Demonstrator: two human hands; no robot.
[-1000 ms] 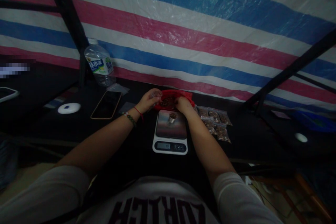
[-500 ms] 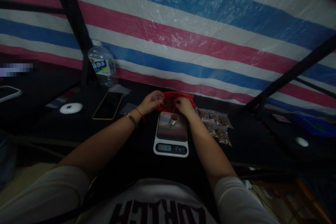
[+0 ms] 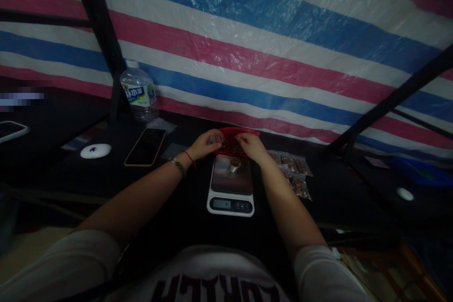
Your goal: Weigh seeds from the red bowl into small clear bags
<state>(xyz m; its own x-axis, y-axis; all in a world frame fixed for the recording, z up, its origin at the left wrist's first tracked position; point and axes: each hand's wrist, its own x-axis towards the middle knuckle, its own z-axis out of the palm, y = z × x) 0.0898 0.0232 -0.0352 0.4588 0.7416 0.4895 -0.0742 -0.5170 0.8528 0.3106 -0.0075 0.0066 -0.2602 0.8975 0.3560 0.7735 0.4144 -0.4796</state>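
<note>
My left hand (image 3: 205, 145) holds a small clear plastic bag (image 3: 214, 138) at the left edge of a red bag of brown bits (image 3: 236, 131). My right hand (image 3: 249, 145) reaches into that red bag from the right, fingers pinched; what they hold is too small to tell. Just in front of both hands lies a white kitchen scale (image 3: 230, 187) with a small metal cup (image 3: 234, 165) on its plate. Several filled clear packets (image 3: 296, 172) lie on the dark table to the right of my right forearm.
A water bottle (image 3: 138, 93) stands at the back left by a black post (image 3: 95, 28). A phone (image 3: 145, 147) lies face up near it, and a white round disc (image 3: 95, 151) lies further left. A striped tarp (image 3: 269, 42) hangs behind the black table (image 3: 170, 198).
My left hand has brought the small clear bag rightward to the red bag's edge. My right hand has shifted slightly left inside the red bag. The camera has tilted a little.
</note>
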